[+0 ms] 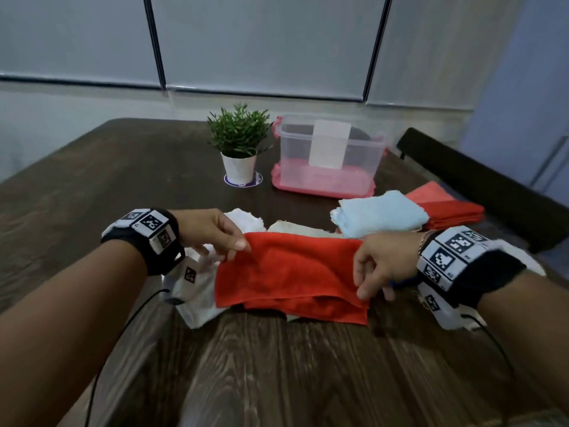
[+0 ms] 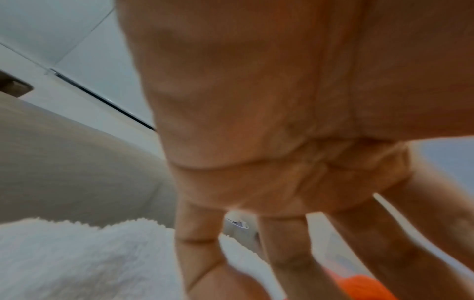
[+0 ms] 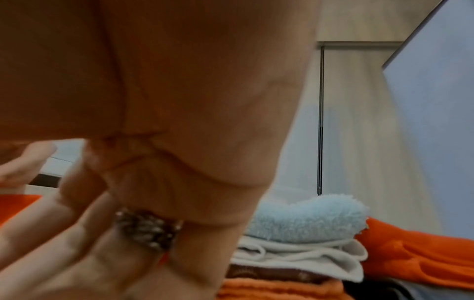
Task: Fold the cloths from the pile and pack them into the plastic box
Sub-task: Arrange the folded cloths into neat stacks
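A red cloth [image 1: 289, 272] is stretched across the near middle of the table, folded over itself with a lower layer showing at its front edge. My left hand [image 1: 237, 246] pinches its upper left corner. My right hand [image 1: 366, 288] grips its right edge, the fingers curled over it. White cloths [image 1: 197, 297] lie under and left of the red one. The clear plastic box [image 1: 329, 155] with pink rim stands open at the back. In the left wrist view a white cloth [image 2: 77, 257] lies under the fingers [image 2: 197, 249]. The right wrist view shows my ringed fingers [image 3: 146, 229] and a sliver of red cloth [image 3: 18, 205].
A folded light blue cloth [image 1: 381, 214] [image 3: 307, 219] and folded red-orange cloths [image 1: 446, 208] [image 3: 415, 255] lie to the right. A potted plant [image 1: 238, 143] stands left of the box. A dark chair back [image 1: 480, 192] is at the right table edge.
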